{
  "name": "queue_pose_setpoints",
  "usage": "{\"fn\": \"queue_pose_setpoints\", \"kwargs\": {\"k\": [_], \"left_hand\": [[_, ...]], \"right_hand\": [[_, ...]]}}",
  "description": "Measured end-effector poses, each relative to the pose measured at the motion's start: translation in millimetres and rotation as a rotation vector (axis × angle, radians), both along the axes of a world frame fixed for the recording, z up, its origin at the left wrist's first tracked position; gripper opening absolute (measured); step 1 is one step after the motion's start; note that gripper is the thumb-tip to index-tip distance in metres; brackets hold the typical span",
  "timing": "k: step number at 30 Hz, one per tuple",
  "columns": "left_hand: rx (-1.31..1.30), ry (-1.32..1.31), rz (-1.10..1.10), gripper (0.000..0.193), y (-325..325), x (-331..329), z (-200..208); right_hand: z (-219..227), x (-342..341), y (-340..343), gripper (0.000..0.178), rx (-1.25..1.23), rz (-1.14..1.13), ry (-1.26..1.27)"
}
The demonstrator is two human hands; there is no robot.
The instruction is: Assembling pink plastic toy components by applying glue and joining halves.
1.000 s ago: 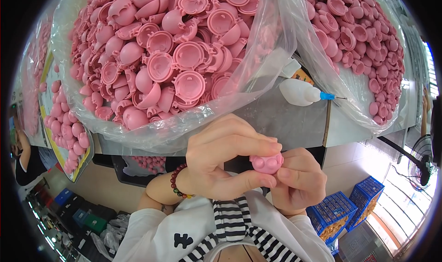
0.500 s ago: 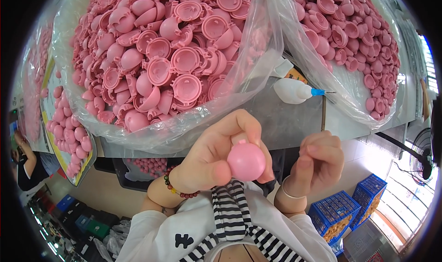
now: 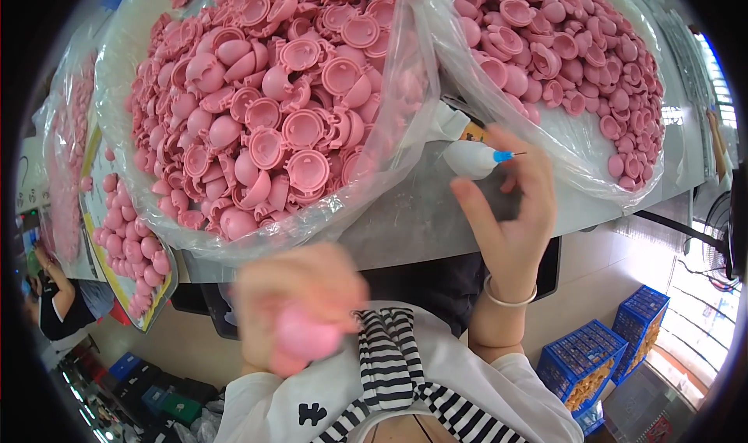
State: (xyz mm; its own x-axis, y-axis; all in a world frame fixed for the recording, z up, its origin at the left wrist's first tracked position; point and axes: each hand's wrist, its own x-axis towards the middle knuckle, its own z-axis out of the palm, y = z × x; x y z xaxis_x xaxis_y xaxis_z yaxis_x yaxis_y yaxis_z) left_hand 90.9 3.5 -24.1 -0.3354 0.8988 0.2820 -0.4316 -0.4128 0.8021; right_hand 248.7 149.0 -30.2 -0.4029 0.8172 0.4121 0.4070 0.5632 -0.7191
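Note:
Smeared by motion, my left hand [image 3: 292, 283] is closed round a pink plastic ball [image 3: 308, 332] low in front of my chest. My right hand [image 3: 523, 217] reaches over the grey table with thumb and fingers spread. Between them, on the table, lies a small white squeeze bottle [image 3: 467, 160] with a blue needle tip; whether the fingers touch it I cannot tell. Beyond my left hand, a large heap of pink half-shells [image 3: 269, 123] fills a clear plastic bag [image 3: 362, 197].
A second bag on the right holds more pink half-shells [image 3: 561, 45]. Closed pink balls [image 3: 128, 240] are piled on a yellow-edged board at the left. Blue crates [image 3: 580, 357] stand on the floor at right, near a fan [image 3: 713, 240]. Another person [image 3: 62, 299] is at far left.
My left hand has moved left and down toward my chest with the pink ball. My right hand has gone forward to the white bottle, its curled fingers now spread.

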Motion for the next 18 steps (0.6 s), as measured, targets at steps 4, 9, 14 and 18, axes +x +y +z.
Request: {"fn": "queue_pose_setpoints", "kwargs": {"k": [4,9,14,18], "left_hand": [[-0.479,0.958,1.115,0.03,-55,-67,29],[-0.947,1.208,1.236,0.033,-133,-194,4],[-0.917,1.59,1.363,0.034,-107,-168,15],[-0.423,1.026,1.528,0.022,-42,-66,24]], "right_hand": [[0,2,7,0.032,0.063,0.029,-0.012],[2,5,8,0.03,0.055,0.061,-0.022],[7,10,9,0.029,0.084,0.1,-0.113],[11,15,-3,0.024,-0.013,0.083,-0.177]]}}
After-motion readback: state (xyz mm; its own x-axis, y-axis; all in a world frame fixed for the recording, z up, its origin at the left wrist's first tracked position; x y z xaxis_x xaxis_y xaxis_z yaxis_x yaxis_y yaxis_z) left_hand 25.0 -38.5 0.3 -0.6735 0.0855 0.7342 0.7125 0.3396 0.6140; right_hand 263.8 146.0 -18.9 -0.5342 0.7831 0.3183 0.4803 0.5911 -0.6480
